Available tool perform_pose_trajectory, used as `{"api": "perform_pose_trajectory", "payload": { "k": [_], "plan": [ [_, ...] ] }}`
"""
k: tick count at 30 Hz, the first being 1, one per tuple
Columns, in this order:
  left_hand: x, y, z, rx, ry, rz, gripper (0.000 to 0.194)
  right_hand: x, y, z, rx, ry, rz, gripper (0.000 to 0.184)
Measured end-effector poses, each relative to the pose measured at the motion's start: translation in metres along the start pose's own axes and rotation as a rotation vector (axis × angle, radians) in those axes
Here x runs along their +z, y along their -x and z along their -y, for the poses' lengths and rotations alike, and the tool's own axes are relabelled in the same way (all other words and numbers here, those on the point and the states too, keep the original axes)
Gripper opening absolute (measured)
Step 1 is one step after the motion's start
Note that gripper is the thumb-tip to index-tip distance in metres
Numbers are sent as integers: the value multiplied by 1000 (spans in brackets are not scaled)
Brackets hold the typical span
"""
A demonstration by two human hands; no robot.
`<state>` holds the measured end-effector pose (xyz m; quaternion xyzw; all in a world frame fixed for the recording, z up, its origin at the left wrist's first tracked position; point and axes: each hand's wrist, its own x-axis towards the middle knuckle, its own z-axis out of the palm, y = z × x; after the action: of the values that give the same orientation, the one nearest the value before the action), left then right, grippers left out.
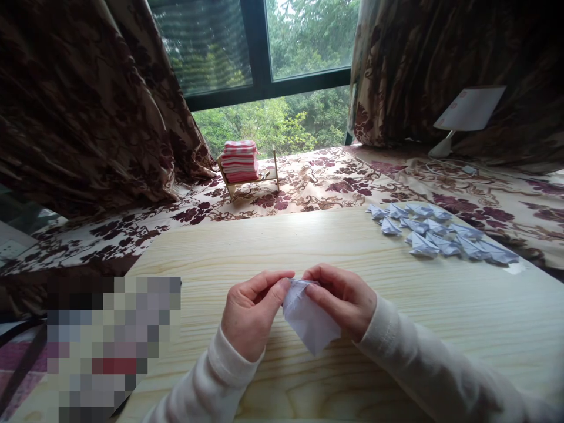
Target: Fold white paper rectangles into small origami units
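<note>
Left hand (250,314), its grip pinched on the upper edge of a thin white sheet (311,323) above the wood-grain surface (211,252); right hand (348,299), its grip narrow on the same edge; farther right, folded white pieces (423,244) clustered

The left hand (247,317) and the right hand (352,299) are bare. Behind the fingers (328,274) come 2 long, off-white sleeves: the left sleeve (200,385) and the right sleeve (423,352) have plain cuffs (233,351), with soft creases farther back.
</note>
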<state>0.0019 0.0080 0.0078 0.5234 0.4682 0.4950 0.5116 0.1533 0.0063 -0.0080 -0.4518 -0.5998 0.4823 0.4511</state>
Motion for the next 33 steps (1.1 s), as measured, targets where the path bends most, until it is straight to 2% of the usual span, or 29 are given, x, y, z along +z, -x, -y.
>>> {"api": "perform_pose_trajectory", "payload": {
  "k": [5,10,19,24,33],
  "plan": [
    [2,1,-2,11,-21,-38,14,3,1,-7,-64,7,-31,20],
    [3,2,-3,14,-31,-58,14,5,2,-6,-15,-34,-10,18],
    [1,2,0,43,-51,45,12,7,5,-11,44,-38,-20,22],
    [0,1,0,40,-49,55,13,4,5,-8,38,-39,47,22],
    [-2,2,2,29,-35,77,13,3,4,-8,-9,48,14,24]
  ]
}}
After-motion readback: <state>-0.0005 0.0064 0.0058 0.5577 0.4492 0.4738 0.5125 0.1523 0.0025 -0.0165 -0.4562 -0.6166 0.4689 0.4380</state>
